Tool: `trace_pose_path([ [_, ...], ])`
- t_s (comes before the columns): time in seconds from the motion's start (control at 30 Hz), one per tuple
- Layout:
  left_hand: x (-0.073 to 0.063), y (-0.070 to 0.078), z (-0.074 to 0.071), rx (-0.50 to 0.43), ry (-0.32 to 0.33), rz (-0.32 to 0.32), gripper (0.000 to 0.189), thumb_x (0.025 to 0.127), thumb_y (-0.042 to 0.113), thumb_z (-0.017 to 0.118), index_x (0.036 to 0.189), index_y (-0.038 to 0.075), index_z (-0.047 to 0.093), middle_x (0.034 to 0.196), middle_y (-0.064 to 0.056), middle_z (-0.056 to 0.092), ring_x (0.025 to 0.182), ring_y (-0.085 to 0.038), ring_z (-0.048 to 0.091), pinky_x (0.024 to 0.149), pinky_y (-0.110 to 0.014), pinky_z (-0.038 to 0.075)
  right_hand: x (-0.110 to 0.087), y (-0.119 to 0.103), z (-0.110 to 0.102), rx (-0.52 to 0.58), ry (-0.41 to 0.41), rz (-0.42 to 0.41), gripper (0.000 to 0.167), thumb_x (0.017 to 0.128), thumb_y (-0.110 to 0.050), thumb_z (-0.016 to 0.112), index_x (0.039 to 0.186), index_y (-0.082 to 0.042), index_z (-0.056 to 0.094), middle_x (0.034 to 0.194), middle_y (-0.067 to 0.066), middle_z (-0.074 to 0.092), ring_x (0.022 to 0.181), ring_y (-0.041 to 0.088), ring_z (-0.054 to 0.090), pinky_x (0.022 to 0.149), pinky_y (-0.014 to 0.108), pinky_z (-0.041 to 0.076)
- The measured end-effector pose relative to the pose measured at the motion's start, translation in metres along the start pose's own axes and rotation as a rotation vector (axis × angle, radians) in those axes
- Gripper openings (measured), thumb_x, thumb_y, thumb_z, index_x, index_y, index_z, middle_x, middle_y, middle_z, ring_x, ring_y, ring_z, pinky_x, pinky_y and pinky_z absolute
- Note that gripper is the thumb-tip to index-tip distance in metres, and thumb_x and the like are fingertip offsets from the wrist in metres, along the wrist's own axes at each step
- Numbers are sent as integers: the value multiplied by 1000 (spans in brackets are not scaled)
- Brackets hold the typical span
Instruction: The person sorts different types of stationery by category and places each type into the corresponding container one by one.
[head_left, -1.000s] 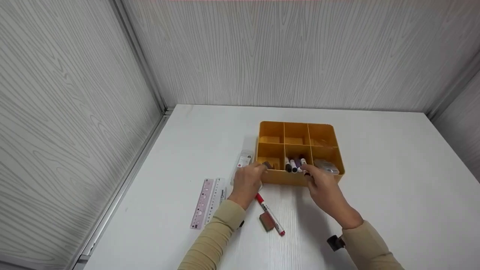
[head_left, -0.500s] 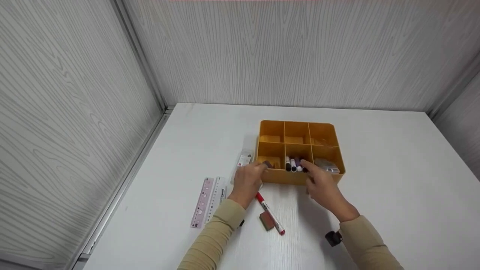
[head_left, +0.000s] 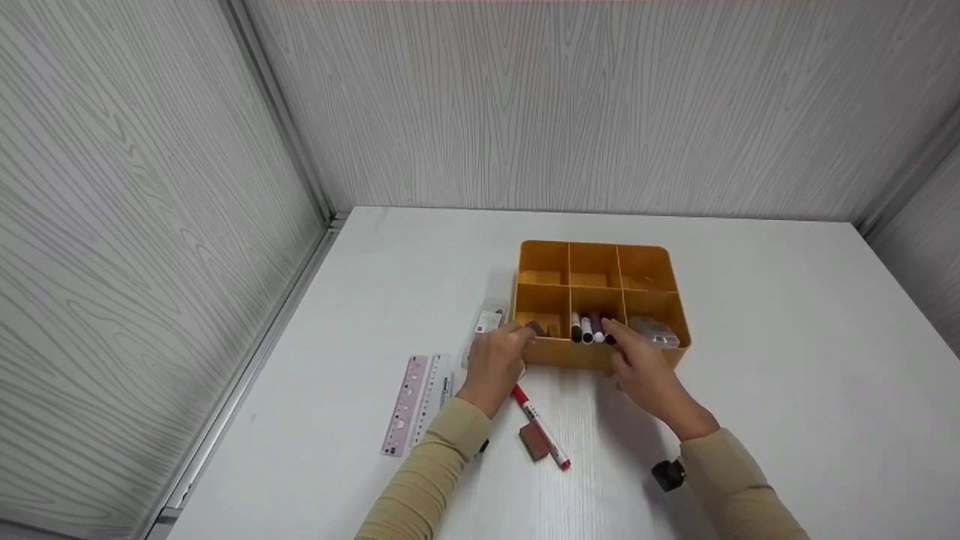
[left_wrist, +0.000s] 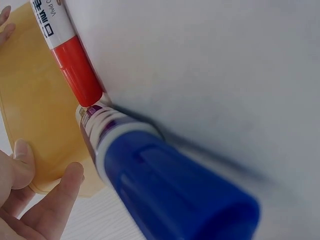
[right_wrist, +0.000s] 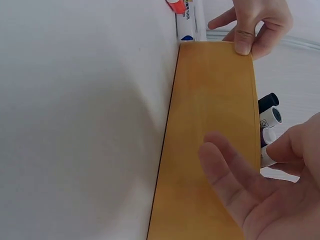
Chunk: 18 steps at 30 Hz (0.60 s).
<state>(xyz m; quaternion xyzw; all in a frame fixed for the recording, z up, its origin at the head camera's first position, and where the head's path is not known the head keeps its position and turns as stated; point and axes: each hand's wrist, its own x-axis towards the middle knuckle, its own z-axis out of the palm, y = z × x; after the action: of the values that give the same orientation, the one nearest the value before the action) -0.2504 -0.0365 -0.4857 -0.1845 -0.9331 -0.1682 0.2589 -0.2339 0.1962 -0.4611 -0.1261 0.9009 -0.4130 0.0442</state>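
An orange divided box (head_left: 566, 354) stands on the table. My left hand (head_left: 491, 367) grips its front left corner, thumb outside on the wall in the right wrist view. Several markers (head_left: 587, 330) lie together in the front middle compartment, cap ends towards me. My right hand (head_left: 651, 381) is at this compartment; a fingertip touches the rightmost marker (right_wrist: 266, 159), partly hidden. Its other fingers (right_wrist: 227, 182) extend in front of the box wall. Below my left hand, the left wrist view shows a blue-capped marker (left_wrist: 170, 185) and a red marker (left_wrist: 75, 70).
A brown block (head_left: 534, 441) lies beside the red marker. Pink (head_left: 405, 405) and clear rulers (head_left: 430, 397) lie left. A clear case (head_left: 489, 319) stands against the box's left side. The front right compartment holds a clear plastic case (head_left: 654, 331); the front left, a small dark piece (head_left: 535, 328).
The marker at my right fingers, sticking up a second ago, now lies lower in the compartment beside the others. My right hand has shifted slightly; the left stays on the box.
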Motion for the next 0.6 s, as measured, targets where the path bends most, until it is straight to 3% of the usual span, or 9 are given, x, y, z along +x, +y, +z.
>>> trace_pose_path([
  [0.1, 0, -1, 0, 3, -6, -4, 7, 89, 9, 73, 95, 11, 76, 89, 0, 74, 73, -16, 70, 64, -27, 57, 2, 1, 0, 27, -16, 12, 54, 100, 1, 38, 154, -2, 30, 146, 26, 45, 83, 30, 66, 61, 25, 51],
  [0.23, -2, -1, -1, -4, -28, -17, 8, 90, 11, 71, 97, 11, 76, 90, -1, 74, 74, -16, 70, 67, -26, 57, 1, 4, 2, 6, -11, -10, 56, 98, 3, 39, 154, -1, 29, 142, 27, 47, 84, 30, 66, 62, 30, 54],
  [0.33, -1, 0, -1, -10, -31, -21, 9, 91, 14, 71, 97, 11, 76, 90, -1, 74, 74, -15, 70, 67, -26, 57, -2, 5, 2, -71, 24, -69, 60, 96, 5, 42, 154, 0, 27, 154, 26, 35, 114, 38, 61, 90, 44, 56],
  [0.4, -1, 0, -1, -13, -27, -18, 9, 92, 14, 70, 97, 11, 76, 90, -1, 74, 74, -15, 70, 67, -26, 57, -5, 5, 3, -121, 62, -107, 63, 94, 6, 45, 154, 0, 26, 156, 26, 32, 132, 41, 48, 105, 52, 46],
  [0.47, -1, 0, -2, -8, -24, -13, 9, 92, 14, 70, 97, 11, 76, 89, -1, 74, 73, -15, 70, 66, -25, 57, -9, 3, 2, -156, 115, -132, 65, 93, 6, 47, 154, -2, 27, 156, 26, 32, 141, 41, 38, 111, 56, 38],
  [0.6, 0, 0, -2, 4, -28, -14, 8, 92, 13, 70, 96, 12, 76, 89, 0, 74, 72, -15, 69, 65, -25, 56, -19, -3, 5, -205, 251, -173, 64, 90, 7, 52, 151, -4, 33, 149, 24, 39, 112, 34, 57, 87, 43, 52],
])
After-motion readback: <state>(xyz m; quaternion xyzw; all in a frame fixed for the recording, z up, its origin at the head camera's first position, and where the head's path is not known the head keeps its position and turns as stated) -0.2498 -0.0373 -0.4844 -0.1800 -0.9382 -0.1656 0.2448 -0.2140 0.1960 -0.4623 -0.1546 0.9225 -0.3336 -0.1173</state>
